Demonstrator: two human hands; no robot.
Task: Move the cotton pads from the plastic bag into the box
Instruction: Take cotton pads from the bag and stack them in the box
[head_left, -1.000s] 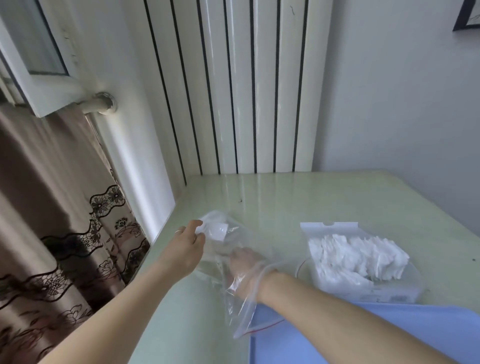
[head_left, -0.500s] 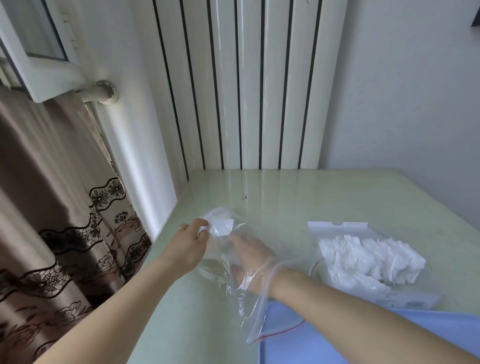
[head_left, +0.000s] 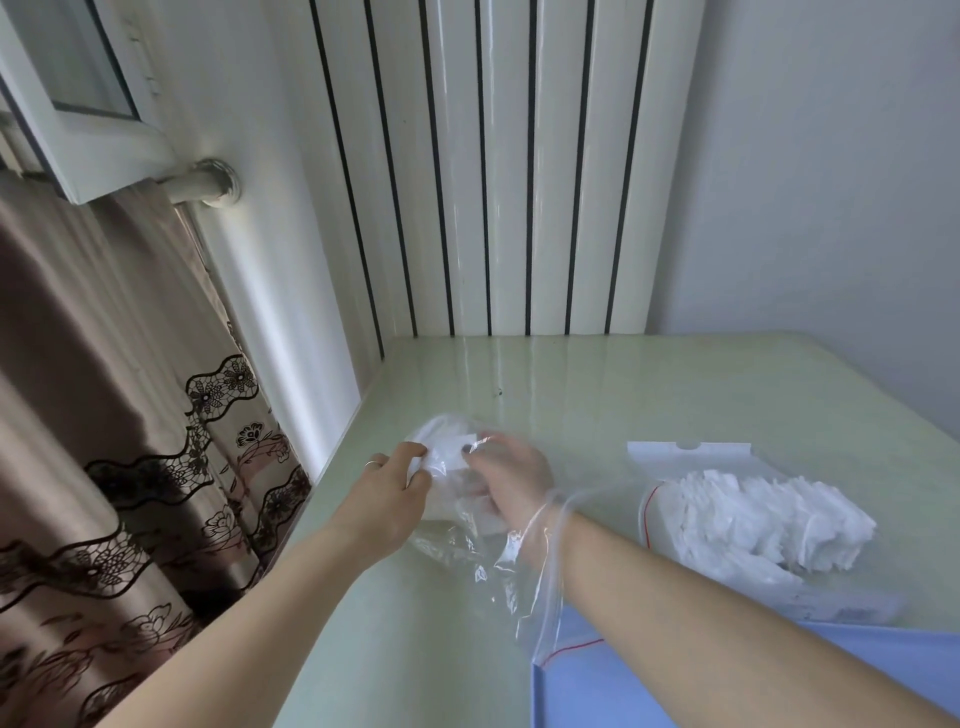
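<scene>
A clear zip plastic bag (head_left: 524, 587) with a red seal line lies on the pale green table. My right hand (head_left: 511, 475) is inside it up to the wrist, fingers reaching the white cotton pads (head_left: 449, 441) at the bag's far end. My left hand (head_left: 387, 493), a ring on one finger, pinches the closed far end of the bag from outside. The blue box (head_left: 639, 691) sits at the near edge under my right forearm; only its corner shows. Whether my right fingers hold a pad is blurred.
A second clear bag (head_left: 691, 452) full of white cotton pads (head_left: 753, 525) lies to the right on the table (head_left: 623, 384). A white ribbed radiator (head_left: 493, 182) stands at the table's back. A patterned brown curtain (head_left: 104, 441) hangs at the left.
My right hand has pushed deeper into the bag toward the pads at its far end. My left hand keeps its pinch on the bag's end. The camera has tilted slightly.
</scene>
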